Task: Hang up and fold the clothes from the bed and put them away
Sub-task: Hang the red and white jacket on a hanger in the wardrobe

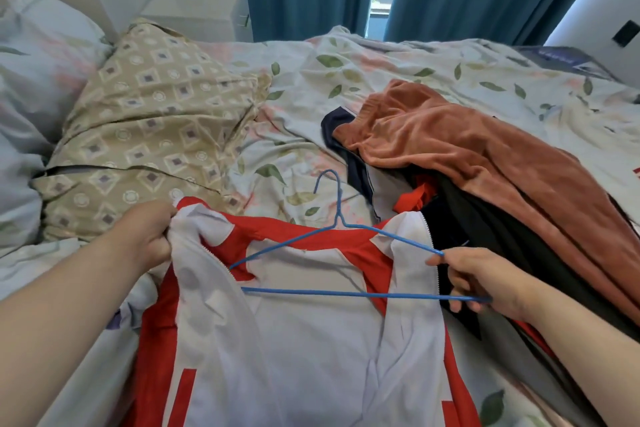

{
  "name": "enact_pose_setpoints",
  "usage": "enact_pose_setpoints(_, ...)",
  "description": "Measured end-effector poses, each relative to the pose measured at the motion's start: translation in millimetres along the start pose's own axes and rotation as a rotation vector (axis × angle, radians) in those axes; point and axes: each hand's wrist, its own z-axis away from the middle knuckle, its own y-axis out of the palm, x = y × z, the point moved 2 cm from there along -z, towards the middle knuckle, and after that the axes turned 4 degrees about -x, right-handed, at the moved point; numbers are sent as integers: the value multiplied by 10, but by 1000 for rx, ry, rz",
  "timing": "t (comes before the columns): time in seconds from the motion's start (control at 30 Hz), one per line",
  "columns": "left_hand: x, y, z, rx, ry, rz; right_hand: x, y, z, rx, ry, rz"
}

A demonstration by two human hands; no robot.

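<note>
1. One white-and-red jacket (304,350) lies open on the bed (346,73), nearest the viewer. Its hem is cut off at the bottom edge.
2. One blue hanger (311,293) lies on the jacket, hook pointing away. One end is hidden under the panel by the left hand (149,236).
3. Two hands: the left grips the jacket's shoulder edge, and the right hand (485,281) curls round the hanger's other end.
4. One pile lies beside the jacket, with a rust garment (467,149) on top and black (485,229) and navy (332,128) cloth beneath. The overlap hides the count.
5. Two pillows: a tan pillow (149,121) and a white pillow (38,45), partly cut off.
</note>
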Motion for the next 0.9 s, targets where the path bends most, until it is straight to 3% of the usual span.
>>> enact_pose_setpoints(0.13,42,419,317,194,-58,147,-3,634,-96,133,-11,-28)
enact_pose_setpoints(0.2,153,625,456,225,-12,133,51,980,-152,121,-44,-66)
enact_pose_setpoints(0.3,496,793,473,227,168,-62,125,1265,-281,-79,-116,-66)
enact_pose_setpoints(0.4,892,728,368,201,357,-510,94,1216,-267,-340,-300,310)
enact_pose_setpoints(0.47,1104,638,294,188,521,-753,-24,1062,-169,-538,-377,421)
enact_pose_setpoints(0.53,1301,583,279,250,652,-894,-190,869,-47,-769,-434,396)
enact_pose_setpoints(0.6,1479,547,257,329,728,-999,-353,713,-10,-912,-379,344)
enact_pose_setpoints(0.7,1616,522,169,304,801,-1082,-466,653,-71,-686,-228,242)
enact_pose_setpoints(0.77,1624,519,92,259,824,-1052,-426,706,-95,-521,-221,183)
enact_pose_setpoints(0.9,1558,547,-6,262,849,-1000,-191,803,-71,-474,-343,153)
